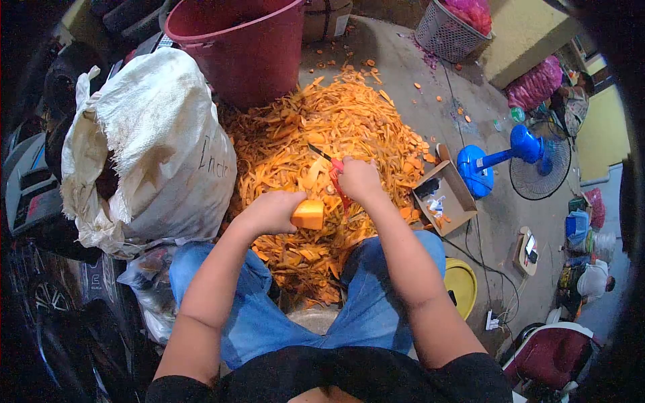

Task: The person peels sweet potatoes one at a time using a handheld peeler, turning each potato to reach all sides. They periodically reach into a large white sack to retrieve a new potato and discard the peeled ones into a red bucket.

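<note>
My left hand (272, 213) is closed around a thick, peeled carrot (308, 215), its bright orange end sticking out to the right. In my right hand (359, 180) is a red-handled knife (320, 152), its narrow dark blade pointing up and left. The fingers wrap its red handle; part of it shows below them. Blade and carrot are apart. Both hands are above a large heap of orange peelings (349, 107), which spreads between my knees and beyond.
A white woven sack (161, 148) stands at left, beside a large red tub (242, 54). To the right are an open cardboard box (460, 201), a blue fan (524, 144), cables and a yellow lid (462, 289). A grey basket (450, 33) stands farther back.
</note>
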